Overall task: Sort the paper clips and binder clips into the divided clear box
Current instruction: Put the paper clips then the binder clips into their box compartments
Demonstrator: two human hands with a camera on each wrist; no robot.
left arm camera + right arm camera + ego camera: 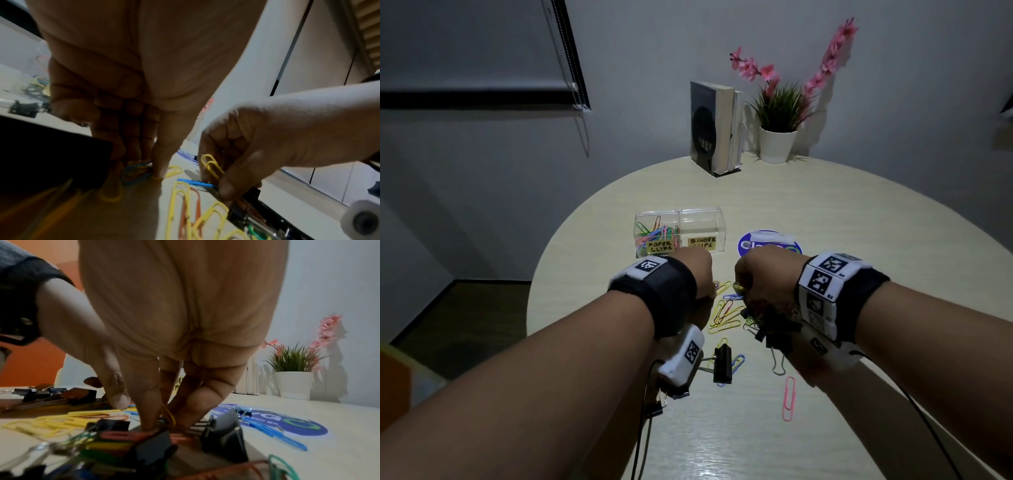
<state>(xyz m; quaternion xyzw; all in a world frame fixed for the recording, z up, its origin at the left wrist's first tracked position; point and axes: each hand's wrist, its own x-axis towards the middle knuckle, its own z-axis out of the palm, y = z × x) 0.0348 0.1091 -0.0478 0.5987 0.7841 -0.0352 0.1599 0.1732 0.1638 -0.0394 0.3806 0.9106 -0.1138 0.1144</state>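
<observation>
Between both wrists, right hand (pixel 236 162) pinches a yellow paper clip (pixel 211 167).

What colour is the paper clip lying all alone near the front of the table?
Pink. The lone paper clip shows best in the head view.

Both forearms are bare, with no sleeves. Each wrist wears a wide black band (pixel 667 291). On the left band sits a white block with a black-and-white square marker (pixel 648 266). The right band (pixel 866 301) carries several such marker panels (pixel 822 281) in a row around the wrist. Under each wrist hangs a small white camera box (pixel 683 356) with its own marker, and a thin black cable (pixel 928 431) runs back from it along the arm.
</observation>
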